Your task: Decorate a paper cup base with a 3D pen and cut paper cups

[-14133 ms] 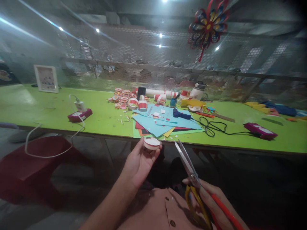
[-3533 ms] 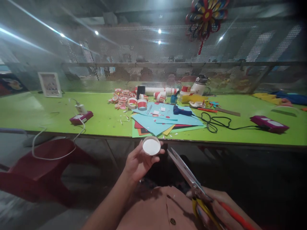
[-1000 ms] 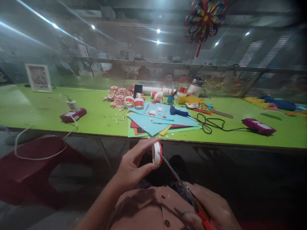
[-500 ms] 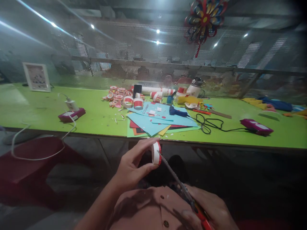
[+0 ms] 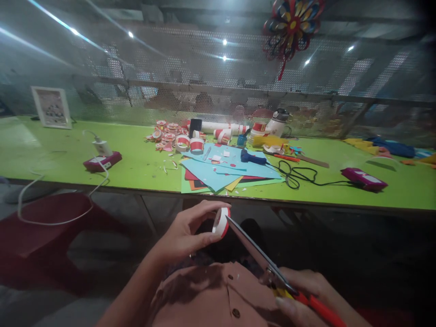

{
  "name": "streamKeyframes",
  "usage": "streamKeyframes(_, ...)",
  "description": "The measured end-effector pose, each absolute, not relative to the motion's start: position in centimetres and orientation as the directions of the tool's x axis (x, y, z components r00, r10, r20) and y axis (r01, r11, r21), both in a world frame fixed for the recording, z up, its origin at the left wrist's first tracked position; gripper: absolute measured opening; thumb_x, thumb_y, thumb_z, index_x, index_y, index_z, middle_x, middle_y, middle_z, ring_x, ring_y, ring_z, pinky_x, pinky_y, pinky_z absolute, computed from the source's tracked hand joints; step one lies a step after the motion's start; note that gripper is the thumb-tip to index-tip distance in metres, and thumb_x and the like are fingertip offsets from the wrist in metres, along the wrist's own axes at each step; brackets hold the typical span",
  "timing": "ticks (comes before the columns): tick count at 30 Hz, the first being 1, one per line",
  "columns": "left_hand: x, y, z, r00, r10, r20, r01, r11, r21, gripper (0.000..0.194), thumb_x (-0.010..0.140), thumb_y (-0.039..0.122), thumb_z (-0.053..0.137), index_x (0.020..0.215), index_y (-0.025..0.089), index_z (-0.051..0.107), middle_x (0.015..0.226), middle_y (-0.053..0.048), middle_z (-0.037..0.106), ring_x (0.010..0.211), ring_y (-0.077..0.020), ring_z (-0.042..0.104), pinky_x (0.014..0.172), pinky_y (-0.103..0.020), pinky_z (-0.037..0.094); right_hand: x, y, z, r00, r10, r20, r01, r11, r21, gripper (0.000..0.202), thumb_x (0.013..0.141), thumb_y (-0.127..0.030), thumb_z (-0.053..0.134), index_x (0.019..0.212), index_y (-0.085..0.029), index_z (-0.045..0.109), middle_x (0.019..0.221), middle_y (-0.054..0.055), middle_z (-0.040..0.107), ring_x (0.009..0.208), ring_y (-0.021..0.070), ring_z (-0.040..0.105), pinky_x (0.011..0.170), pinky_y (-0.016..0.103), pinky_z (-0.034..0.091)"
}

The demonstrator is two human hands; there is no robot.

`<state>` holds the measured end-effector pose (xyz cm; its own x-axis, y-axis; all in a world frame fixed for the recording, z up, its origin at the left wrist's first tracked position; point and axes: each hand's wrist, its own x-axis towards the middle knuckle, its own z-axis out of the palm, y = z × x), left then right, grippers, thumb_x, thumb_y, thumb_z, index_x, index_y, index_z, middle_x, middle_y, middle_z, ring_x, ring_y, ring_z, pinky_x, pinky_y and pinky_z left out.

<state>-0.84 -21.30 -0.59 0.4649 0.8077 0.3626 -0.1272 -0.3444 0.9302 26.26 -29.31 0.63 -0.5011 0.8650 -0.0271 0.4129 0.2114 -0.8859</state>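
Between the thumb and fingers of my left hand (image 5: 185, 229) is a short white-and-red paper cup ring (image 5: 222, 222), held on edge in front of my body. My right hand (image 5: 306, 290) grips scissors (image 5: 262, 256) with red-and-yellow handles. Their blades point up and to the left, and the tip is at the red edge of the ring. Whether the tip touches the ring, I cannot tell. Coloured paper sheets (image 5: 204, 172) lie on the table beyond my hands.
On the green table (image 5: 153, 175) are a blue glue gun (image 5: 252, 157) with a black cable, cut cups (image 5: 196, 145), a heap of red-and-white pieces (image 5: 166, 134) and a bottle (image 5: 277, 122). Purple power strips (image 5: 364, 180) lie at both sides. A dark red stool (image 5: 51, 227) stands lower left.
The scissors have turned, showing wider blades, and my right hand has shifted right. The ring has tilted and dropped slightly in my left hand.
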Motion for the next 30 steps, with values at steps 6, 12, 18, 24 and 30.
streamKeyframes(6, -0.6, -20.8, -1.0, 0.527, 0.795, 0.301, -0.098, -0.296, 0.950, 0.042, 0.081, 0.027, 0.070, 0.122, 0.018, 0.063, 0.124, -0.014, 0.060, 0.112, -0.0288, 0.058, 0.099, -0.041, 0.045, 27.6, -29.4, 0.2, -0.446, 0.894, -0.036, 0.445, 0.187, -0.875, 0.040, 0.086, -0.056, 0.055, 0.094, -0.022, 0.074, 0.060, 0.002, 0.064, 0.060, 0.0194, 0.065, 0.056, 0.025, 0.053)
streamKeyframes(12, -0.7, -20.6, -1.3, 0.536, 0.788, 0.302, -0.095, -0.300, 0.949, 0.042, 0.081, 0.026, 0.069, 0.122, 0.018, 0.063, 0.120, -0.013, 0.061, 0.109, -0.0275, 0.058, 0.098, -0.041, 0.046, 27.9, -30.6, 0.2, -0.341, 0.940, -0.035, 0.438, 0.125, -0.890, 0.038, 0.084, -0.054, 0.058, 0.096, -0.022, 0.074, 0.063, 0.002, 0.065, 0.059, 0.0195, 0.064, 0.057, 0.026, 0.054)
streamKeyframes(18, -1.3, -20.5, -0.8, 0.551, 0.741, 0.383, -0.253, -0.289, 0.923, 0.045, 0.078, 0.030, 0.072, 0.121, 0.019, 0.066, 0.131, -0.015, 0.056, 0.116, -0.0297, 0.054, 0.094, -0.037, 0.045, 29.0, -30.0, 0.7, -0.340, 0.940, -0.039, 0.467, 0.133, -0.874, 0.034, 0.083, -0.046, 0.062, 0.101, -0.020, 0.075, 0.085, 0.007, 0.073, 0.082, 0.0247, 0.071, 0.071, 0.029, 0.057)
streamKeyframes(24, -1.5, -20.5, -0.5, 0.581, 0.734, 0.351, -0.264, -0.238, 0.935, 0.054, 0.077, 0.041, 0.071, 0.125, 0.018, 0.064, 0.131, -0.015, 0.056, 0.105, -0.0275, 0.058, 0.084, -0.033, 0.045, 29.1, -29.7, -0.6, -0.473, 0.880, -0.032, 0.527, 0.254, -0.811, 0.025, 0.082, -0.033, 0.062, 0.099, -0.024, 0.078, 0.072, 0.002, 0.073, 0.060, 0.0172, 0.069, 0.055, 0.020, 0.054)
streamKeyframes(30, -1.2, -20.4, -0.9, 0.602, 0.731, 0.322, -0.363, -0.109, 0.926, 0.049, 0.080, 0.043, 0.066, 0.121, 0.016, 0.067, 0.122, -0.015, 0.064, 0.095, -0.0243, 0.060, 0.078, -0.030, 0.045, 28.4, -31.0, 0.5, -0.392, 0.919, 0.042, 0.519, 0.259, -0.815, 0.034, 0.084, -0.046, 0.058, 0.108, -0.027, 0.075, 0.087, 0.006, 0.074, 0.076, 0.0227, 0.070, 0.067, 0.028, 0.056)
